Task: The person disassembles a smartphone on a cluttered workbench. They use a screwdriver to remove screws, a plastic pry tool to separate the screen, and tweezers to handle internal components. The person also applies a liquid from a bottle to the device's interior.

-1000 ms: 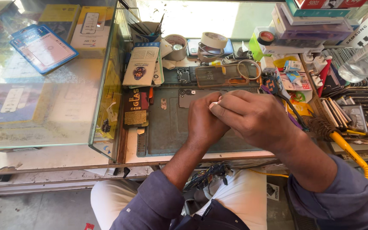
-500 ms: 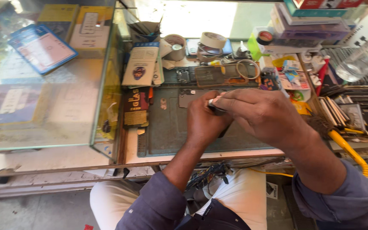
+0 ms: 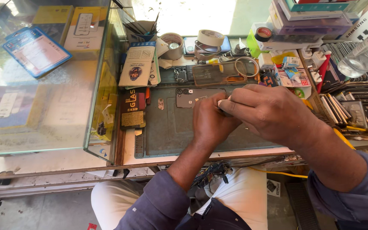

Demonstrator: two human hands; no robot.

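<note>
My left hand (image 3: 211, 119) and my right hand (image 3: 269, 111) are pressed together over a grey-green work mat (image 3: 171, 127). Between their fingertips sits a small object, mostly hidden; only a pale tip shows near my right thumb. Just beyond the hands a dark phone back panel (image 3: 188, 97) with camera holes lies flat on the mat. My left hand's fingers curl on the small object from below, and my right hand covers it from the right.
A glass display case (image 3: 47, 85) with boxed items fills the left. Tape rolls (image 3: 211, 37), a cup (image 3: 173, 44), card packs (image 3: 137, 66), a clear phone case (image 3: 214, 73) and small parts crowd the back. Stacked boxes (image 3: 307, 17) and tools lie at right.
Both hands stayed together over the mat and shifted slightly, with the right hand's fingers rolling over the small object. The camera view tilted a little.
</note>
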